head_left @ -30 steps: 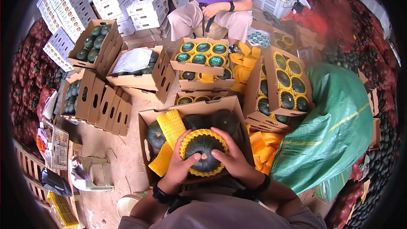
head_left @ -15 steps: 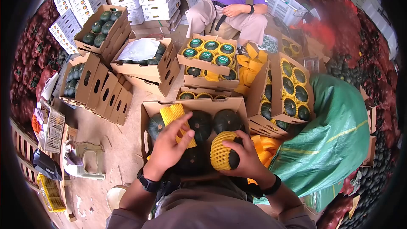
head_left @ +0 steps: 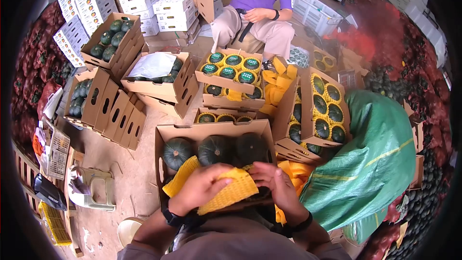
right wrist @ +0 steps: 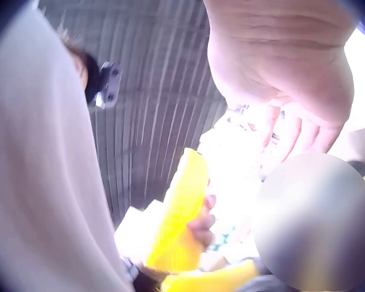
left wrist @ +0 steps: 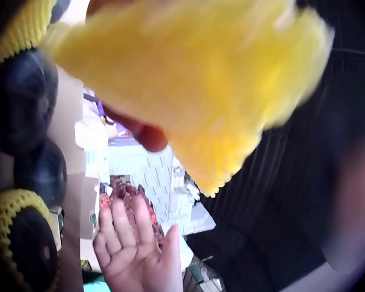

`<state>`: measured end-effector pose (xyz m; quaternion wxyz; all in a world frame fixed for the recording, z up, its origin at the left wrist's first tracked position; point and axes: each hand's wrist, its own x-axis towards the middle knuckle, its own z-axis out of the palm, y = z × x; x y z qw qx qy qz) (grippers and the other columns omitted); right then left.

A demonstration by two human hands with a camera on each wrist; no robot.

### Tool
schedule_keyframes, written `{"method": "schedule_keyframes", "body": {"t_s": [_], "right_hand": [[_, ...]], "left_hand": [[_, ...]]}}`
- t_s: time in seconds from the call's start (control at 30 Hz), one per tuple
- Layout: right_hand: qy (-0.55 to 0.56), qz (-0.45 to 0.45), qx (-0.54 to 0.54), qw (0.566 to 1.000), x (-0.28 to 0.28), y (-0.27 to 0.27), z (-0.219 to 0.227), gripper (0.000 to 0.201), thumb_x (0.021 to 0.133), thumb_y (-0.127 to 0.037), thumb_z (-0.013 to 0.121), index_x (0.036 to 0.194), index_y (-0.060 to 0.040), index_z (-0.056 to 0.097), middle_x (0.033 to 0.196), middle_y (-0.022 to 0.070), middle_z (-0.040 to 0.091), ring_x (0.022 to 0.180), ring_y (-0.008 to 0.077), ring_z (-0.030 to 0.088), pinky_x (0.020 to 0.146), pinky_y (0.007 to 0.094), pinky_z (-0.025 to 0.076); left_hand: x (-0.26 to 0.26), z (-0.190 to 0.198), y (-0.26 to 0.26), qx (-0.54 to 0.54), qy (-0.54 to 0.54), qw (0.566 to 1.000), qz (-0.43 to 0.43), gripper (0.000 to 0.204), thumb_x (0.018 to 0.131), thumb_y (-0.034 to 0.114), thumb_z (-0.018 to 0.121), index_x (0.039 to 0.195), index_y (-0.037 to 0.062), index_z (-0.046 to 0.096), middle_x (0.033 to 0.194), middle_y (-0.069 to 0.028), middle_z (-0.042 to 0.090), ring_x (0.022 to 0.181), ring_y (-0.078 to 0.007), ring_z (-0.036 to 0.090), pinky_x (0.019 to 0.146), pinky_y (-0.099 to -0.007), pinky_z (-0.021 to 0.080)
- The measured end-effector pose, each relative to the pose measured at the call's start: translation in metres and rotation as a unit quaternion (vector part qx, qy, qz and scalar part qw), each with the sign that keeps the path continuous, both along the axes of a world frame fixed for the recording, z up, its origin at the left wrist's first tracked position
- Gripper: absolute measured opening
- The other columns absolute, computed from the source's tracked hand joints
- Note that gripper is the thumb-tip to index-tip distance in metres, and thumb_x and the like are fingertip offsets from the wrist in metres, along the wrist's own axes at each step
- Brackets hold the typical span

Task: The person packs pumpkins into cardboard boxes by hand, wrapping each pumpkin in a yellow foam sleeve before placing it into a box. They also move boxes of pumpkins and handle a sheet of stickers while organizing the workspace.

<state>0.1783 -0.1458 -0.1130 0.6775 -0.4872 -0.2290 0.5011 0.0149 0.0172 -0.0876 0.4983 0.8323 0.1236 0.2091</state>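
My left hand (head_left: pixel 204 183) grips a yellow foam net sleeve (head_left: pixel 236 193), lifted over the near side of an open cardboard box (head_left: pixel 161 139). In the left wrist view the sleeve (left wrist: pixel 188 79) fills the upper part, blurred. My right hand (head_left: pixel 281 188) is just right of the sleeve; its palm and straight fingers (left wrist: pixel 143 222) show holding nothing. Dark green pumpkins (head_left: pixel 214 149) sit in the box's far row. A second foam sleeve (head_left: pixel 180 175) lies at the left, partly behind my left hand. A pumpkin in a yellow net (left wrist: pixel 30 243) appears at the left wrist view's lower left.
Beyond the box stand cartons of netted pumpkins (head_left: pixel 228 72), with more cartons (head_left: pixel 327 110) to the right. A green woven sack (head_left: pixel 365 159) bulges on the right, beside orange-yellow foam pieces (head_left: pixel 291 175). A seated person in purple (head_left: pixel 260 0) is at the back. A plastic stool (head_left: pixel 94 188) stands left.
My right hand has let go of the netted pumpkin both hands held at first. My left hand has taken a foam sleeve from the box and brought it toward my body, between the hands.
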Motion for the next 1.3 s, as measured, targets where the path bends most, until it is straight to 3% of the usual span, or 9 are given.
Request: {"method": "schedule_keyframes", "body": {"t_s": [0.27, 0.4, 0.63, 0.73, 0.77, 0.93, 1.03, 1.17, 1.3], "right_hand": [[-0.156, 0.301, -0.081, 0.937, 0.007, -0.006, -0.005, 0.034, 0.097, -0.017, 0.052, 0.127, -0.0008, 0.049, 0.111, 0.0026, 0.057, 0.101, 0.0062, 0.053, 0.085, 0.0239, 0.045], [0.189, 0.131, -0.122, 0.965, -0.008, -0.002, -0.002, 0.041, 0.101, -0.026, 0.043, 0.133, -0.0013, 0.045, 0.122, 0.0054, 0.053, 0.109, 0.0118, 0.051, 0.093, 0.0272, 0.042], [-0.382, 0.193, 0.015, 0.903, -0.008, 0.006, -0.012, 0.030, 0.089, -0.012, 0.061, 0.116, -0.0020, 0.054, 0.106, 0.0068, 0.062, 0.099, 0.0164, 0.059, 0.087, 0.0298, 0.047], [-0.135, -0.050, 0.100, 0.985, -0.016, 0.023, -0.042, 0.031, 0.087, -0.013, 0.063, 0.115, -0.0045, 0.052, 0.103, 0.0081, 0.062, 0.094, 0.0174, 0.061, 0.082, 0.0291, 0.050], [-0.083, -0.148, 0.143, 0.975, -0.025, 0.029, -0.009, 0.026, 0.089, -0.012, 0.060, 0.112, -0.0052, 0.050, 0.103, 0.0091, 0.061, 0.092, 0.0165, 0.061, 0.078, 0.0273, 0.052], [-0.127, -0.254, 0.111, 0.952, -0.014, 0.034, -0.091, 0.017, 0.096, -0.014, 0.049, 0.108, -0.0023, 0.051, 0.101, 0.0078, 0.061, 0.092, 0.0147, 0.061, 0.075, 0.0270, 0.051], [-0.050, -0.238, 0.120, 0.963, -0.004, 0.041, -0.037, 0.020, 0.097, -0.019, 0.046, 0.107, -0.0028, 0.054, 0.097, 0.0075, 0.064, 0.091, 0.0161, 0.062, 0.078, 0.0293, 0.050], [0.290, 0.002, 0.125, 0.949, 0.017, 0.023, -0.082, 0.032, 0.098, -0.028, 0.045, 0.118, -0.0028, 0.051, 0.118, 0.0139, 0.059, 0.109, 0.0262, 0.057, 0.093, 0.0406, 0.046], [0.276, 0.049, 0.204, 0.938, -0.013, 0.018, -0.005, 0.036, 0.098, -0.032, 0.044, 0.119, -0.0028, 0.051, 0.124, 0.0153, 0.056, 0.117, 0.0293, 0.052, 0.099, 0.0440, 0.042]], "left_hand": [[0.011, 0.017, -0.013, 0.251, 0.033, 0.963, -0.095, 0.048, 0.081, 0.050, 0.065, 0.062, 0.0071, 0.056, 0.062, -0.0059, 0.054, 0.055, -0.0264, 0.058, 0.048, -0.0357, 0.046], [0.013, 0.024, -0.014, 0.259, -0.012, 0.966, 0.012, 0.039, 0.086, 0.043, 0.060, 0.068, 0.0080, 0.059, 0.066, -0.0040, 0.058, 0.057, -0.0258, 0.060, 0.048, -0.0349, 0.047], [0.014, 0.011, -0.017, 0.316, 0.028, 0.946, -0.072, 0.027, 0.088, 0.036, 0.060, 0.080, 0.0114, 0.066, 0.068, -0.0049, 0.058, 0.065, -0.0234, 0.062, 0.055, -0.0324, 0.049], [0.035, 0.040, -0.036, 0.388, -0.133, 0.889, 0.204, 0.022, 0.090, 0.031, 0.060, 0.091, 0.0105, 0.066, 0.068, -0.0043, 0.059, 0.067, -0.0182, 0.063, 0.063, -0.0281, 0.049], [0.025, 0.026, -0.046, 0.318, -0.058, 0.932, 0.163, 0.079, 0.070, 0.033, 0.077, 0.136, 0.0062, 0.043, 0.121, -0.0192, 0.048, 0.115, -0.0367, 0.043, 0.098, -0.0436, 0.036], [0.033, -0.003, -0.030, -0.122, -0.103, 0.987, 0.007, 0.048, 0.075, 0.006, 0.071, 0.119, -0.0030, 0.052, 0.096, -0.0149, 0.060, 0.093, -0.0257, 0.059, 0.085, -0.0316, 0.046], [0.022, -0.046, -0.015, -0.593, -0.079, 0.800, -0.054, 0.044, 0.076, 0.009, 0.071, 0.116, 0.0014, 0.057, 0.103, -0.0144, 0.060, 0.101, -0.0260, 0.057, 0.092, -0.0345, 0.045], [0.020, -0.064, -0.002, -0.620, -0.028, 0.784, -0.024, 0.024, 0.093, 0.023, 0.059, 0.110, 0.0069, 0.059, 0.104, -0.0013, 0.058, 0.097, -0.0108, 0.056, 0.085, -0.0258, 0.044], [0.007, -0.004, -0.011, -0.203, -0.140, 0.969, -0.025, 0.061, 0.091, 0.024, 0.060, 0.141, 0.0100, 0.028, 0.135, -0.0080, 0.043, 0.121, -0.0201, 0.045, 0.100, -0.0356, 0.039]]}}
